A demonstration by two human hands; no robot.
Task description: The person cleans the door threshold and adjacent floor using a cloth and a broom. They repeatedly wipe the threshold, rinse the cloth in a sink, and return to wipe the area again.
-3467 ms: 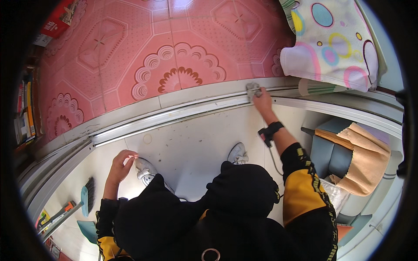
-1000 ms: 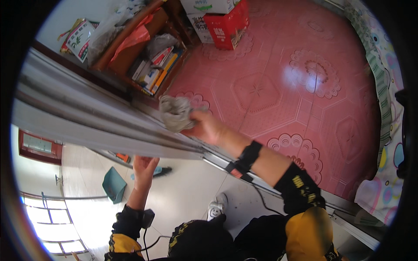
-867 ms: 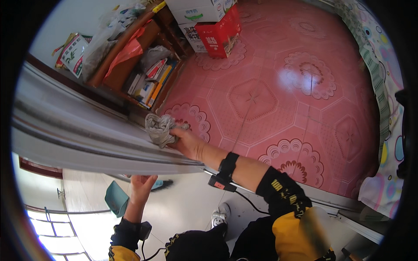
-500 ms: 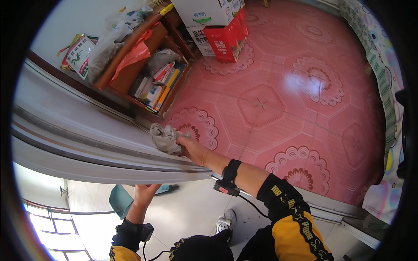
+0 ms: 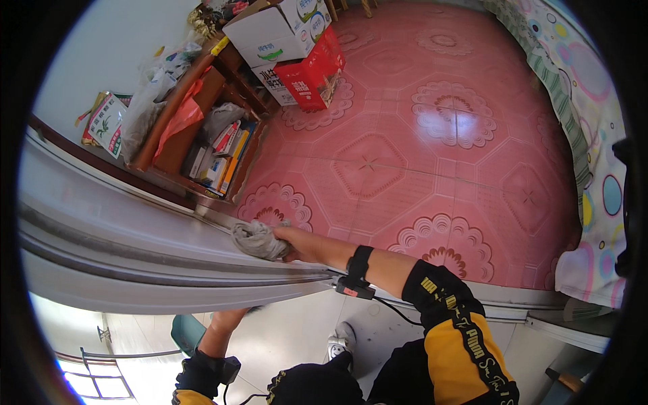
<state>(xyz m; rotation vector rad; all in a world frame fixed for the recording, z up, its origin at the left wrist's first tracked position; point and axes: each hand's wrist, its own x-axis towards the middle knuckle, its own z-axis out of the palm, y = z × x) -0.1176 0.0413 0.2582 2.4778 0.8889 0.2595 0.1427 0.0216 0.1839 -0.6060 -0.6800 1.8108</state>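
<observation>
the right hand (image 5: 304, 244) is closed over a crumpled grey rag (image 5: 258, 239), pressing it onto the grey metal track (image 5: 135, 260) of a long frame rail that sweeps from the left edge toward the lower right. the rag lies on the rail's upper lip, just beside the edge where the rail meets the pink patterned floor (image 5: 432, 155). the left hand (image 5: 229, 317) reaches up under the rail from below; its fingers are hidden behind the rail, so i cannot tell whether it grips anything.

just past the rag, a low wooden shelf (image 5: 202, 135) stands against the wall, holding leaning books and packets, with an orange-red bag and clear plastic bags on top. farther along sit a white cardboard box (image 5: 273, 34) with its flap up, resting on a red box (image 5: 314, 74).

beyond the rail the floor lies wide and bare out to a spotted cloth (image 5: 594, 155) hanging down the right side.
</observation>
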